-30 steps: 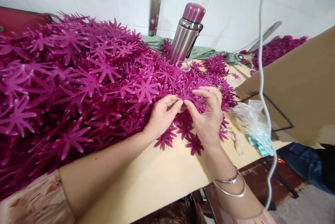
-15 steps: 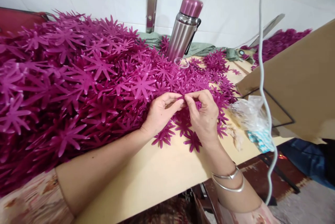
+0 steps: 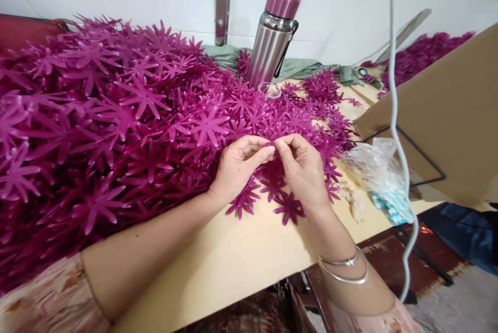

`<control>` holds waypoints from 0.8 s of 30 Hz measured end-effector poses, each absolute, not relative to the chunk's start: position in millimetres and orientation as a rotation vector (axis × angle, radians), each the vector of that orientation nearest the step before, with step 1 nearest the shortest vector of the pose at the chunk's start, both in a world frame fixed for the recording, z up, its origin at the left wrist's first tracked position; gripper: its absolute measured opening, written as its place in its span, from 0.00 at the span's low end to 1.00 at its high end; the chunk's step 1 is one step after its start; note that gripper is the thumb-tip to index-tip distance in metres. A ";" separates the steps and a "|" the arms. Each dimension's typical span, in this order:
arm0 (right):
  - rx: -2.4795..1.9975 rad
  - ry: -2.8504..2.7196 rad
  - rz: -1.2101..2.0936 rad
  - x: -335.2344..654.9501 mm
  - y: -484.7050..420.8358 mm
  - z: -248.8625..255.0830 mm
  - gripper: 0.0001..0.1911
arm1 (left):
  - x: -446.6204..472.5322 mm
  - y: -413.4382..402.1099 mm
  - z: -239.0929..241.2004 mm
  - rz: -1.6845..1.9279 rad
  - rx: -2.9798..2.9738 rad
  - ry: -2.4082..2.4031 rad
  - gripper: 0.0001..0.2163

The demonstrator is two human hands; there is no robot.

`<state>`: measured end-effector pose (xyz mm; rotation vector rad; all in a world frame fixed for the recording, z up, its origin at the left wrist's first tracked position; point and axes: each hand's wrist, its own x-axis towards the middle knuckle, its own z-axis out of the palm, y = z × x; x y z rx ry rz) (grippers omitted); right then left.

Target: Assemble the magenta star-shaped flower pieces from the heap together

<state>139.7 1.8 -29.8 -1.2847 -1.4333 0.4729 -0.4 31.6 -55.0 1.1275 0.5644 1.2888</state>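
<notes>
My left hand (image 3: 237, 167) and my right hand (image 3: 303, 169) meet at the fingertips over the near edge of a big heap of magenta plastic flower pieces (image 3: 116, 115). Both hands pinch one flower piece (image 3: 272, 144) between thumbs and forefingers; most of it is hidden by the fingers. A ring shows on my left hand and two silver bangles (image 3: 344, 271) circle my right wrist. Loose flower pieces (image 3: 288, 207) lie flat on the pale table (image 3: 233, 260) just below my hands.
A steel flask with a purple cap (image 3: 272, 37) stands behind the heap beside a small clear ring (image 3: 270, 89). A crumpled plastic bag (image 3: 375, 167) and a cardboard box (image 3: 447, 115) are at the right. A grey cable (image 3: 395, 115) hangs down in front.
My right hand's fingers have closed in toward my left hand, so both now pinch the flower piece tightly. The view has tilted slightly downward.
</notes>
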 end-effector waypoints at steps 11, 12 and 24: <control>-1.211 -1.327 0.721 147.9 7.8 -35.3 0.14 | -0.3 33.1 -56.3 1.238 1.103 0.539 0.15; -1.205 -1.328 0.723 147.4 7.5 -35.3 0.14 | -0.5 32.9 -56.4 1.243 1.115 0.549 0.14; -1.204 -1.471 0.445 136.6 0.9 -29.3 0.06 | -3.9 37.2 -58.8 1.379 1.316 0.687 0.05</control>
